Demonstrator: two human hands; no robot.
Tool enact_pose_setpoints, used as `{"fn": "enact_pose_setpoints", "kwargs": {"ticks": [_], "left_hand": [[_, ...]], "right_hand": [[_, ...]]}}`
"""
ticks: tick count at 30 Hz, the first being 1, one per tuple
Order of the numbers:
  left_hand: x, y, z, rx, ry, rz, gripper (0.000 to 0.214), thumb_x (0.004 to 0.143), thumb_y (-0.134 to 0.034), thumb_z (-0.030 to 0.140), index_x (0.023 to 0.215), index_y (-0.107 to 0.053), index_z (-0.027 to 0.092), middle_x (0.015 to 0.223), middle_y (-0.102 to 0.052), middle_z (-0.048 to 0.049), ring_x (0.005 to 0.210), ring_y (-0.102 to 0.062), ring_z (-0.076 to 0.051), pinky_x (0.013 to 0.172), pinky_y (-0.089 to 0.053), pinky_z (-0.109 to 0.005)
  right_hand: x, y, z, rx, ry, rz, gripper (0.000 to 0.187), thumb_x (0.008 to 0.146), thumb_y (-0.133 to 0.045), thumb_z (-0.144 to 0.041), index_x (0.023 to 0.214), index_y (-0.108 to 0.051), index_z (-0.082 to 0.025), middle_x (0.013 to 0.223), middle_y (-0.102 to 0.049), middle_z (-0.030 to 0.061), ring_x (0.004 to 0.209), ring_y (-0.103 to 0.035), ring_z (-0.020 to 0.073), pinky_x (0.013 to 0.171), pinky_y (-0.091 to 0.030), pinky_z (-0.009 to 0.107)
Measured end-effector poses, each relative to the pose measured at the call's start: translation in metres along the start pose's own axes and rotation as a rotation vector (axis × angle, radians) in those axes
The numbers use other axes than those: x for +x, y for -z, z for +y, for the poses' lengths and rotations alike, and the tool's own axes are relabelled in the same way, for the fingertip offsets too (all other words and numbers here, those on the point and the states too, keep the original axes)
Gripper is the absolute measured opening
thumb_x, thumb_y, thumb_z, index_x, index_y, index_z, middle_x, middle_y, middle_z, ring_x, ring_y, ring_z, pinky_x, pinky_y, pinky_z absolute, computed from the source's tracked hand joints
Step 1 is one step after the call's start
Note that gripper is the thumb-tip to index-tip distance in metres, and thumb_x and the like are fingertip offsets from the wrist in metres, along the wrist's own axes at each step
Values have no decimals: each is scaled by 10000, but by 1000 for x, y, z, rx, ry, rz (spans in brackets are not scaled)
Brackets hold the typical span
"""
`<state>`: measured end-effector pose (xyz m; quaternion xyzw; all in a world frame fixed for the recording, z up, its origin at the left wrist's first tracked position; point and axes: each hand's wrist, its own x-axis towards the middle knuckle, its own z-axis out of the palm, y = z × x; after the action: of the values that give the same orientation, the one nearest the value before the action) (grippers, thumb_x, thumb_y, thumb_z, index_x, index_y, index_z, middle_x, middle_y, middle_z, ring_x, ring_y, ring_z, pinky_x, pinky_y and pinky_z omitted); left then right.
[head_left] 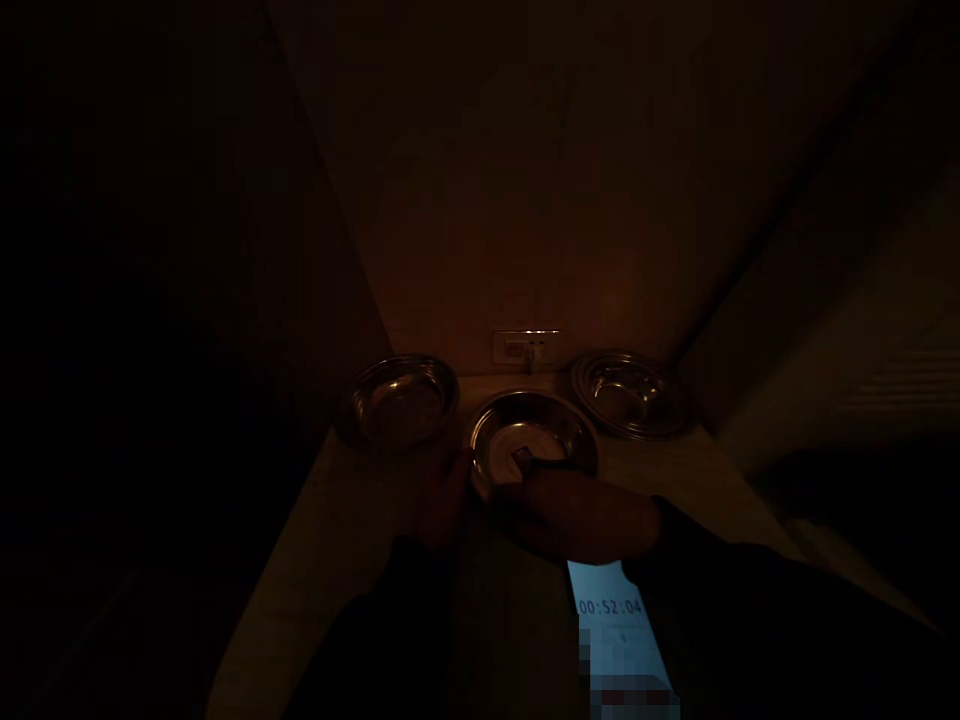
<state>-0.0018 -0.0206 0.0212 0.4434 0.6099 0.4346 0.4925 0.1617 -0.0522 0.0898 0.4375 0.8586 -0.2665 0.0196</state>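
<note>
The steel bowl (540, 420) sits far-centre on the surface (675, 470). The right hand (577, 515) reaches over its near rim, and the left hand (442, 500) is at its left edge. Darkness hides whether the fingers grip. Bracing the rim firmly should stop sliding.

3 steel bowls (397, 402) (534, 432) (631, 393), 2 hands (444, 500) (577, 515), 1 lit phone (619, 630) w/ timer, 1 wall socket (527, 347)

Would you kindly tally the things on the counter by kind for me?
Metal bowls: 3 (left, middle, right)
Phone with lit screen: 1
Total: 4
</note>
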Motion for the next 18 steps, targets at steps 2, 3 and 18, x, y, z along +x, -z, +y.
{"fn": "enact_pose_setpoints", "kwargs": {"ticks": [2,3,18], "left_hand": [[0,1,-1,43,-11,-20,359,750,-533,434,869,-694,137,890,-730,-86,884,-649,-246,758,-478,-336],[0,1,-2,69,-8,-38,363,755,-533,449,859,-697,142,883,-730,-85,879,-651,-247,757,-477,-336],[-2,1,-6,-22,16,4,383,767,-542,457,895,-702,134,899,-738,-95,887,-662,-253,748,-492,-342]], "right_hand": [[0,-2,-2,-11,6,20,284,886,-463,-284,1081,-607,-134,977,-686,137,871,-645,229,698,-443,288],[2,-5,-3,-11,9,31,291,881,-468,-266,1104,-594,-127,998,-683,143,895,-642,231,714,-443,290],[4,-10,0,29,39,69,274,919,-464,-295,1132,-580,-166,1015,-684,107,892,-642,194,744,-439,269]]}}
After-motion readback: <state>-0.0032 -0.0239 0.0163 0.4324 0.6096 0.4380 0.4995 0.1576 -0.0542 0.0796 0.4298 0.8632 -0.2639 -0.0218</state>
